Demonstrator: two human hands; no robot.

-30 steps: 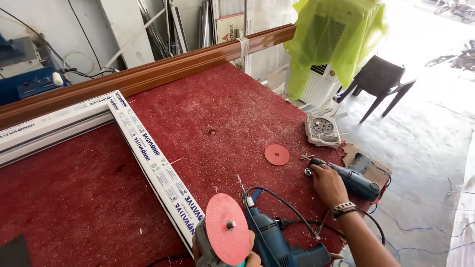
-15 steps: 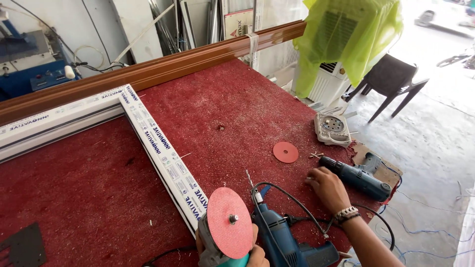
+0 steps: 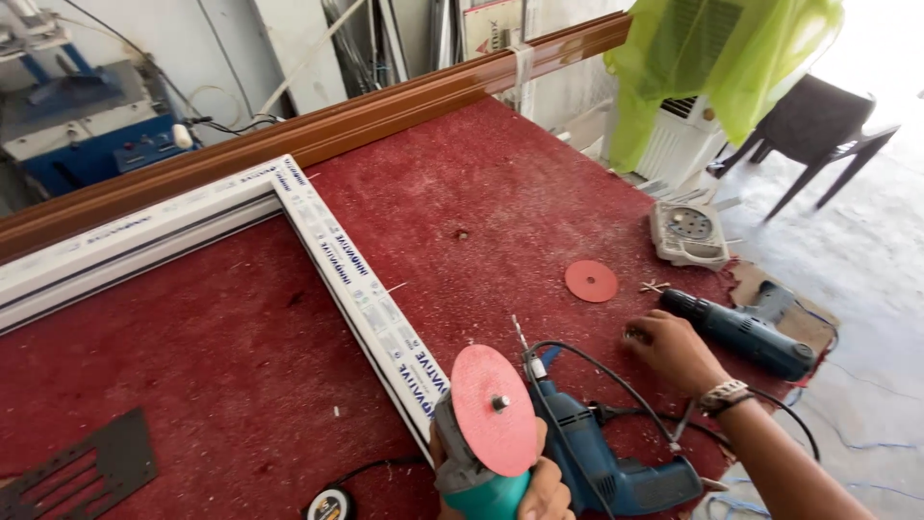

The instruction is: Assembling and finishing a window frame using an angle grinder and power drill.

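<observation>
Two hands work at the near edge of a red worktop (image 3: 539, 193). The left hand (image 3: 539, 491) has its fingers wrapped around a green grinder (image 3: 472, 477), held with its red disc (image 3: 493, 409) facing up, just beside the end of a white frame (image 3: 356, 289) that lies in an L across the worktop. The right hand (image 3: 674, 351) rests palm down on the carpet with its fingers bent and holding nothing, its fingertips just beside the nose of a dark drill (image 3: 746, 332). A blue drill (image 3: 597, 462) lies between the two hands, its black cable looping toward the right wrist. A loose red disc (image 3: 591, 280) lies flat beyond the right hand, with a grey sander (image 3: 688, 231) near the far right edge.
</observation>
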